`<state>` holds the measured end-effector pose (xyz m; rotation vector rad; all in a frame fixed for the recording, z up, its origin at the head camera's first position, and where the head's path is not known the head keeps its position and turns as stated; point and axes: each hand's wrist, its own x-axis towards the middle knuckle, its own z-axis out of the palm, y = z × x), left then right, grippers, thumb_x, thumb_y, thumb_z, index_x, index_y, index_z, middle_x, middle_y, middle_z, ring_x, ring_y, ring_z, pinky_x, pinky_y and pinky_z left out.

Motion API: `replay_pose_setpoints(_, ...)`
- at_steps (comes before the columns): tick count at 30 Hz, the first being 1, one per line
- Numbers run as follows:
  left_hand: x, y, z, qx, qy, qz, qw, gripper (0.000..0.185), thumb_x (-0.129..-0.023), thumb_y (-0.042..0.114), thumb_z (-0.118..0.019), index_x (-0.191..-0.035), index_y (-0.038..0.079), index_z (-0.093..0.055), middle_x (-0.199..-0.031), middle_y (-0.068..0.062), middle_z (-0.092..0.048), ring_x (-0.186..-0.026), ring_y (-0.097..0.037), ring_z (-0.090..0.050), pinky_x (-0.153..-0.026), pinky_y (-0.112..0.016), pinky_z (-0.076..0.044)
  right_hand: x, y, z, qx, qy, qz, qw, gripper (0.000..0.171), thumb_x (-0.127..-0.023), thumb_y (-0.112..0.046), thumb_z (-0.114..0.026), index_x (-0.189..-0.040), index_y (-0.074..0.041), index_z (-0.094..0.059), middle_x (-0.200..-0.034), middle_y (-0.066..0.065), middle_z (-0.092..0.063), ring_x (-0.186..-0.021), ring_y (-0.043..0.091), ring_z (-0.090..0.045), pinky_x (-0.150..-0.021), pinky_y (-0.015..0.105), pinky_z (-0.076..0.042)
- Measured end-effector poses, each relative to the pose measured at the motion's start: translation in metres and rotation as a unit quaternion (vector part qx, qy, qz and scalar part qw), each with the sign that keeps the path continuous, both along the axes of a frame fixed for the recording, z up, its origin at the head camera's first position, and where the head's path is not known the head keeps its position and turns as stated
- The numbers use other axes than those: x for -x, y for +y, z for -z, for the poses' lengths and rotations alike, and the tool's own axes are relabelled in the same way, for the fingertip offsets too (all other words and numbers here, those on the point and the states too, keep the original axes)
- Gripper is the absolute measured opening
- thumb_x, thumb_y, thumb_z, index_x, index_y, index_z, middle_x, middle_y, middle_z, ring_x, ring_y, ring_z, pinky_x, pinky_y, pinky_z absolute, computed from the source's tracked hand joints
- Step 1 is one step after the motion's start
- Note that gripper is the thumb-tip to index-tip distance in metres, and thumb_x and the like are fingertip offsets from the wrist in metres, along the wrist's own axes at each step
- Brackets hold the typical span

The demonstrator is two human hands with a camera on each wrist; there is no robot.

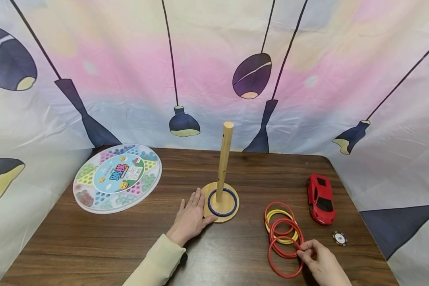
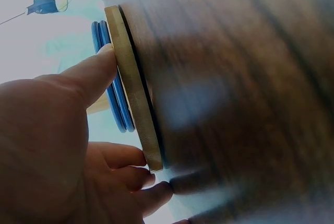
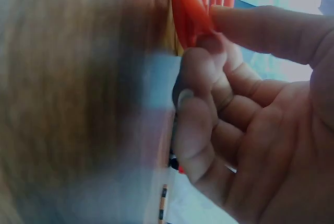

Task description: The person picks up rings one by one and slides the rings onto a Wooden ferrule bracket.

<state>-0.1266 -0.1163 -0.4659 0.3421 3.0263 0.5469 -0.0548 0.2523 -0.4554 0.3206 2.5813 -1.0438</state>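
Pale wood makes up the stand, at the centre of the head view: a round base [image 1: 227, 206] with an upright post [image 1: 224, 163] rising from it. Two blue rings [image 2: 124, 105] lie stacked on the base, around the foot of the post.

The left hand [image 1: 190, 220], below a cream sleeve [image 1: 161, 260], touches the left and near edge of the base; its fingers are mostly straight and the thumb is spread away from them, with nothing enclosed.

At lower right of the head view, the right hand [image 1: 321, 260] pinches the nearest of several red rings [image 1: 285, 276] between thumb and bent forefinger; whether it has hold of more than one, I cannot tell. The red rings overlap in a loose pile with yellow rings [image 1: 280, 211], well apart from the stand.

Toward the right edge of the brown worktop [image 1: 250, 250] stands a red toy car [image 1: 321, 198], with a black-and-white chip [image 1: 339, 238] just below it in the frame. A round, multicoloured game board [image 1: 118, 178] lies at centre left. Behind everything, a pastel cloth [image 1: 214, 71] printed with dark hanging lamps fills the upper frame.
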Motion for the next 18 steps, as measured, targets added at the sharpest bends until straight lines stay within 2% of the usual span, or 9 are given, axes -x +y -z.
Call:
replay_pose_setpoints(9, 0.0, 0.0, 0.001, -0.014, 0.002, 0.001, 0.9999, 0.088, -0.087, 0.054, -0.058, -0.144, -0.006, -0.029, -0.152, -0.023, -0.02, -0.138, -0.036, -0.022, -0.106, -0.06, -0.021, 0.0, 0.005, -0.003, 0.046, 0.005, -0.004, 0.999, 0.033, -0.091, -0.033, -0.061, -0.104, -0.002, -0.057, -0.081, 0.003, -0.054, -0.065, 0.016, -0.047, -0.054, 0.028, -0.038)
replay_pose_setpoints(18, 0.001, -0.001, 0.0, 0.002, 0.006, 0.002, 1.0, 0.088, -0.087, 0.056, -0.056, -0.144, -0.006, -0.03, -0.152, -0.022, -0.021, -0.138, -0.035, -0.023, -0.106, -0.059, -0.022, 0.001, 0.002, -0.02, 0.077, 0.027, 0.02, 0.996, 0.034, -0.09, -0.032, -0.063, -0.108, -0.003, -0.057, -0.082, 0.005, -0.054, -0.063, 0.016, -0.047, -0.053, 0.027, -0.041)
